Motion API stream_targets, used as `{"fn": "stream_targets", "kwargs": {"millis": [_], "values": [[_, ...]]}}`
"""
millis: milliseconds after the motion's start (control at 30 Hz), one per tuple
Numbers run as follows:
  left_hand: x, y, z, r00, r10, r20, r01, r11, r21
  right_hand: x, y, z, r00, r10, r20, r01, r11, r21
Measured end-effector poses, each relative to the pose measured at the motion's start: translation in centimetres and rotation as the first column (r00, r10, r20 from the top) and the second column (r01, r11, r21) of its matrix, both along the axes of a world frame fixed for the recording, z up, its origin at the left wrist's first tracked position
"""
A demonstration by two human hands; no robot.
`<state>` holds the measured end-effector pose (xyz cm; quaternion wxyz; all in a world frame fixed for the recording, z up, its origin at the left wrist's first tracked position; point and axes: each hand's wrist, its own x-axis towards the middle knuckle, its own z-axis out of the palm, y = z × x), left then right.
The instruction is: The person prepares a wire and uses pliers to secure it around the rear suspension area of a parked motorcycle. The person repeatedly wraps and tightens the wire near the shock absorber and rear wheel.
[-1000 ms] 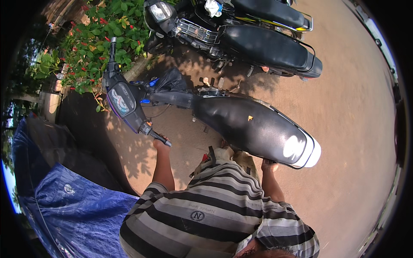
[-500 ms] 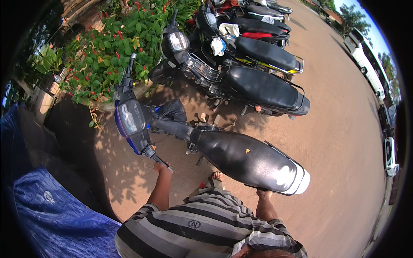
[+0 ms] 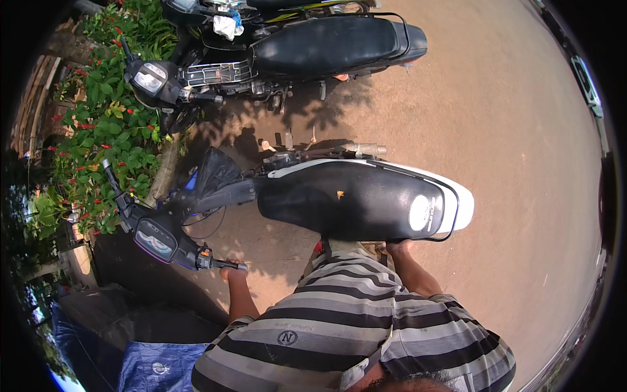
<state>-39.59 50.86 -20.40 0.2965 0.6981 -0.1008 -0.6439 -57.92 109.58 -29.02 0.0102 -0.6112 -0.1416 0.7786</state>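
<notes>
A motorcycle with a long black seat and a white tail stands across in front of me. My left hand is closed around the near handlebar grip. At the back, my right hand grips the black grab rail low beside the seat; its fingertips are hidden under the rail. The handlebar is turned at an angle to the seat. A black bag or cover hangs behind the handlebar, and a small yellow leaf lies on the seat.
Another black motorcycle with a metal rack is parked beyond, with more behind it. Leafy plants with red flowers grow behind a low curb on the left. A blue tarp lies at the lower left. Brown ground extends right.
The motorcycle now lies more level across the view, its handlebar turned further. The parked motorcycles have shifted up and left in the picture. Both hands keep their holds.
</notes>
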Motion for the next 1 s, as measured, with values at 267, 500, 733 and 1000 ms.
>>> {"fn": "stream_targets", "kwargs": {"millis": [267, 500, 733, 1000], "values": [[3.3, -0.1, -1.2, 0.976, -0.168, 0.14, 0.18, 0.981, -0.078, 2.3, 0.9, -1.1, 0.997, 0.063, -0.033, -0.062, 0.997, 0.045], [6.8, 14.2, -6.2, 0.701, -0.587, 0.405, 0.415, 0.798, 0.437, 5.3, 12.1, 3.4, 0.649, 0.698, 0.303, -0.743, 0.667, 0.055], [3.6, 29.5, -11.8, -0.259, -0.86, 0.44, 0.762, 0.098, 0.64, 12.5, 29.1, 3.7, 0.697, 0.623, 0.355, -0.711, 0.663, 0.234], [-3.7, 56.6, -5.1, -0.665, -0.242, 0.707, 0.672, -0.606, 0.425, 21.8, 48.6, 1.8, 0.752, 0.588, 0.299, -0.642, 0.546, 0.538]]}}
